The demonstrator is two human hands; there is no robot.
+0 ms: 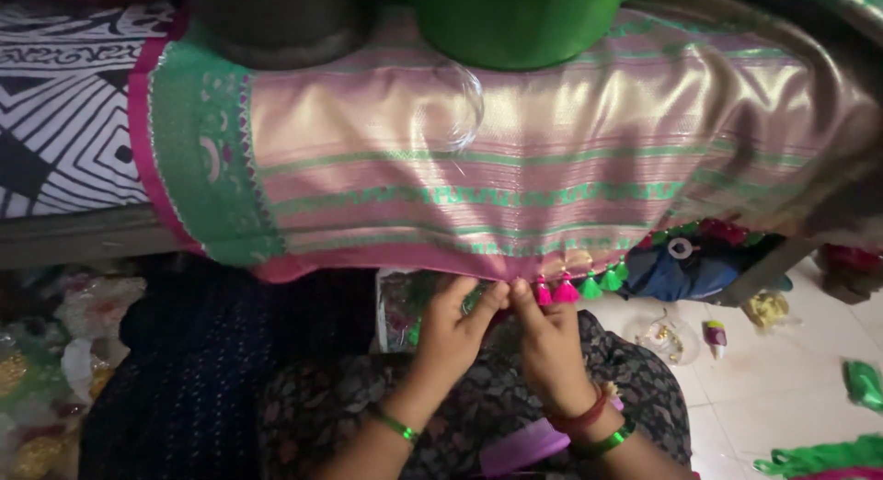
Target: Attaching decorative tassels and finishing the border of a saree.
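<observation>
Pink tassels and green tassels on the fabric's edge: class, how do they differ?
The pink tassels hang right beside the right hand; the green tassels hang farther along the hem, away from both hands. Pink ones sit lower in view; green ones climb the upturned edge. Both share a cone shape.

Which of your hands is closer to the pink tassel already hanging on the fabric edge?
Right. The right hand pinches the edge just left of the pink tassel, almost touching it; the left hand is farther left.
</observation>
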